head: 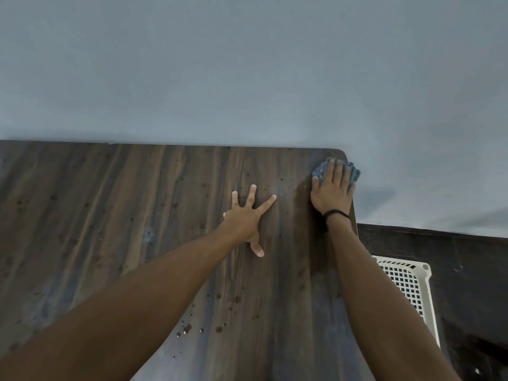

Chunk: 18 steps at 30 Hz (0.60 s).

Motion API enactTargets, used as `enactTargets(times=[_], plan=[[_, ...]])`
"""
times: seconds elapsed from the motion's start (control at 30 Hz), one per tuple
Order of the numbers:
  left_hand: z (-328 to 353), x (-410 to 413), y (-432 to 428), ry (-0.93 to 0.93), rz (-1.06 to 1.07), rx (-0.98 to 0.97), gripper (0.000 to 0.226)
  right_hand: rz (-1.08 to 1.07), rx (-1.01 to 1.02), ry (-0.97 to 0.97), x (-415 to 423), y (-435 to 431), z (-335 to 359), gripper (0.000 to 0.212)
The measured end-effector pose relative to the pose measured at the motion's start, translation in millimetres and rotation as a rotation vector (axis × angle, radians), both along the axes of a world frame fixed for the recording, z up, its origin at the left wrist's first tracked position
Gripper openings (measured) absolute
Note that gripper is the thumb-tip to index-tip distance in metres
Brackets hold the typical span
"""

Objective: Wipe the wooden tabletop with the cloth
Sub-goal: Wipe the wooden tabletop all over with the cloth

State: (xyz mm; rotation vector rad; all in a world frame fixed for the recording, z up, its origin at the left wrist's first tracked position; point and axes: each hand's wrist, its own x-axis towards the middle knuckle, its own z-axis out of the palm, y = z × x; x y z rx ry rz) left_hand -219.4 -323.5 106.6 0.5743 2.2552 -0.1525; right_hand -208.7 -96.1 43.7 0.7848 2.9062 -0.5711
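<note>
At the far right corner of the wooden bench (137, 202), in the upper right of its surface as framed, lies the blue-grey cloth (355, 173), bunched into a small pad. It sits just short of the rounded corner, and its right side reaches to the bench's right edge or slightly past it. The right grip (332, 189), a bare hand, lies flat on top of the cloth with straight fingers pressing it down rather than clutching it. The fingertips reach the cloth's far edge. A thin black band (336, 214) circles that wrist.

Just left of it, near the middle of the frame, the left grip (244, 220) rests on the bare wood, released and holding nothing. Its fingers are splayed wide and its thumb points back toward the bottom of the frame. The two are near each other but apart.

Both forearms stretch up from the bottom edge. Small dark spots dot the bench, and a cluster of shiny droplets (187, 328) sits low, centre frame. A darker strip runs down the wood beside the right forearm.

Beyond the bench's right edge, lower right, stands a white lattice basket (406, 284) on a dark floor (467, 270). A plain grey-blue wall (247, 64) fills the upper half.
</note>
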Motion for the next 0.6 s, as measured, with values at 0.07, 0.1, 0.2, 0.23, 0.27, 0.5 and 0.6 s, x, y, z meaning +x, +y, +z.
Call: enactTargets(times=[0.07,0.1,0.2,0.23,0.27,0.5,0.6], plan=[[-1,1,1,-0.005,0.013,-0.007,0.149,0.162,0.003,0.027,9,-1,-1,0.065],[-2,2,1,-0.012,0.023,-0.013,0.15,0.201,0.007,0.038,19,5,-3,0.064],[-3,1,8,-0.023,0.046,-0.03,0.153,0.051,0.01,0.024,10,26,-1,0.065],[-3,0,11,-0.029,0.057,-0.038,0.154,-0.025,-0.006,-0.002,-5,28,2,0.066],[-3,0,13,-0.036,0.069,-0.045,0.155,-0.068,-0.03,-0.032,-20,25,7,0.067],[-1,0,16,-0.054,0.088,-0.039,0.157,0.17,-0.001,0.004,-18,21,0,0.064],[-3,-2,16,-0.051,0.087,-0.049,0.158,0.015,-0.041,-0.062,-46,17,7,0.066]])
